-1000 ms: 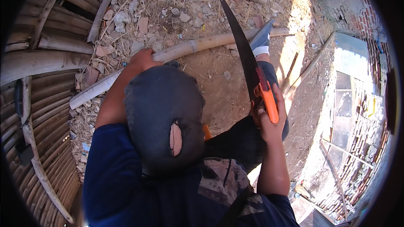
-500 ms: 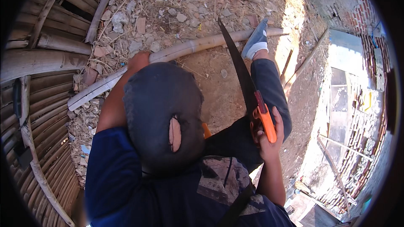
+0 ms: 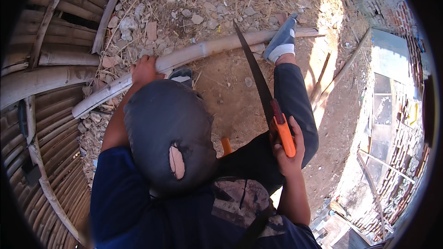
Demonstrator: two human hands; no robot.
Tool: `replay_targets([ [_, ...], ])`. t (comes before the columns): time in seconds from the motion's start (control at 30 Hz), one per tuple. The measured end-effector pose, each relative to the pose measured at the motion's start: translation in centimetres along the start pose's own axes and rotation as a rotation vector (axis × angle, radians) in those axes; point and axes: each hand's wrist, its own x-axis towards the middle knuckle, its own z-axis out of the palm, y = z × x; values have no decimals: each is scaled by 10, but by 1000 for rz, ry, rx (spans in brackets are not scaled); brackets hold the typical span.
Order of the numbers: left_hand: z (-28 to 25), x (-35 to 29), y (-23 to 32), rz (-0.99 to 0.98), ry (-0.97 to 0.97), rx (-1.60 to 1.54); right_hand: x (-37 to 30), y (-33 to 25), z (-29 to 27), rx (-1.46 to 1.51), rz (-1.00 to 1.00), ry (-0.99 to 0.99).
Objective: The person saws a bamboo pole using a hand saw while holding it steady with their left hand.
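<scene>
Apparently the work is at an early stage: the bamboo pole (image 3: 194, 53) lies on the ground ahead of the person, in one length, with no sawn notch visible. The left hand (image 3: 146, 70) rests over it, fingers bent at its far edge, though I cannot tell whether they clench it; the right hand (image 3: 290, 165) grasps the handsaw (image 3: 253, 64) by its orange handle (image 3: 284, 136), the blade crossing the pole in view, contact unclear.

No lettering, number or sign can be read anywhere here.
</scene>
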Motion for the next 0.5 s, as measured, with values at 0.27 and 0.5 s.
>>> replay_targets([
  [0.27,11,21,0,14,-92,10,26,19,-1,49,-1,-47],
  [0.5,36,4,15,-4,101,143,33,19,-17,245,290,134],
])
